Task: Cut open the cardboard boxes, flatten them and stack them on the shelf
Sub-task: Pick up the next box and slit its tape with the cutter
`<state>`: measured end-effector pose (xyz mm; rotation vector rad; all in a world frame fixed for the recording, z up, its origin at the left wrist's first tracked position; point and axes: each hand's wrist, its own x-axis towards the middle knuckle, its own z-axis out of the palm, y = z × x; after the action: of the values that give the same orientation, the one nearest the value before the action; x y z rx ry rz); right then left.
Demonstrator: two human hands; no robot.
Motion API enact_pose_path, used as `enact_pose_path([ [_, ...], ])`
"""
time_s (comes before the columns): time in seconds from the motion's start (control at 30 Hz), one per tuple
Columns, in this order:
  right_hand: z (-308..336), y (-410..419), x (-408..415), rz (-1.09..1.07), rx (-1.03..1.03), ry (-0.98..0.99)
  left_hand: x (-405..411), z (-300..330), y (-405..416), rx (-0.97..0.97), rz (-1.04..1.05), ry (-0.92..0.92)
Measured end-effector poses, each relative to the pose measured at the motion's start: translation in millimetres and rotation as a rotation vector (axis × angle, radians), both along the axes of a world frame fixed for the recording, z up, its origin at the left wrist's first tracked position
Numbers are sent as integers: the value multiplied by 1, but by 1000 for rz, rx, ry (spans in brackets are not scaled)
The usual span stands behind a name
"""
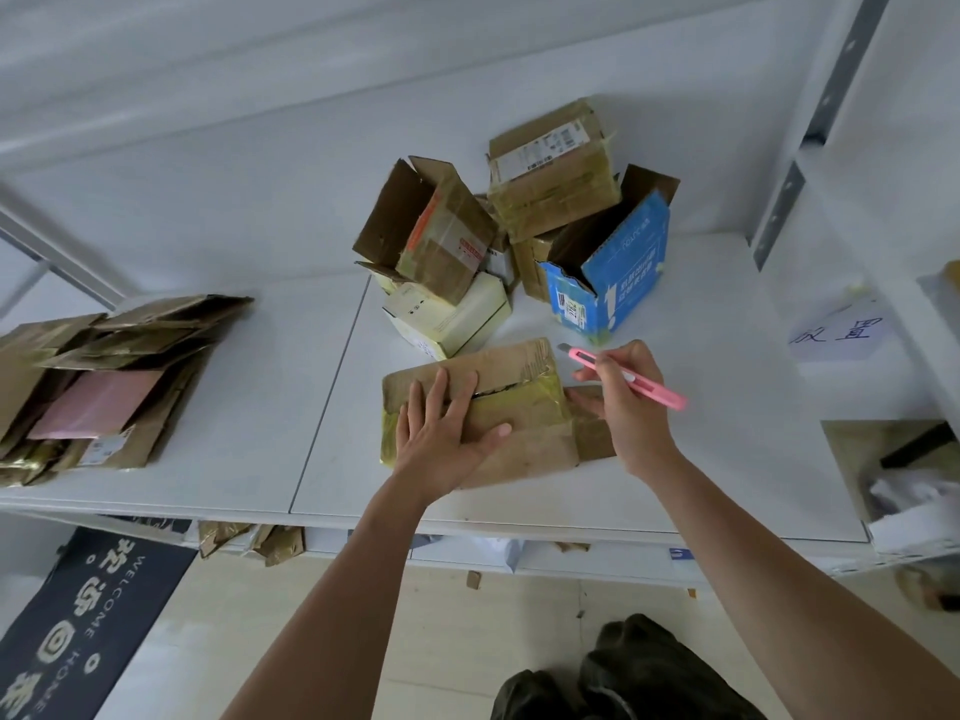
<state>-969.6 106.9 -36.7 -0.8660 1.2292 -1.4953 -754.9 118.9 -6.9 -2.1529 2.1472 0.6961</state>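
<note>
Taking the brown box (pixel 498 407) at the front of the white shelf (pixel 260 407) as the mark: just behind it a cluster of boxes (pixel 514 236) blocks the way back, the cream box (pixel 449 314) nearly touching its far edge. To its left lies a bare strip, bounded further left by the flattened stack (pixel 104 376). To its right the shelf is bare as far as a paper note (pixel 836 330) and an open carton (pixel 893 470)
</note>
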Motion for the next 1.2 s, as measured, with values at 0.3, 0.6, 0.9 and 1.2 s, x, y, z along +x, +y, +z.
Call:
enact_pose_path([
  [0.3,-6,-8,-5,75,-47,159,-1,-4,0,-19,-7,-34],
  [0.6,-8,19,-22,196,-63,275,-5,-8,3,-50,-41,-96],
  [0.9,-4,45,-40,320,-166,453,-5,-5,5,-46,-44,-64],
  [1.2,2,29,-41,175,-167,269,-2,-1,0,-28,27,49],
])
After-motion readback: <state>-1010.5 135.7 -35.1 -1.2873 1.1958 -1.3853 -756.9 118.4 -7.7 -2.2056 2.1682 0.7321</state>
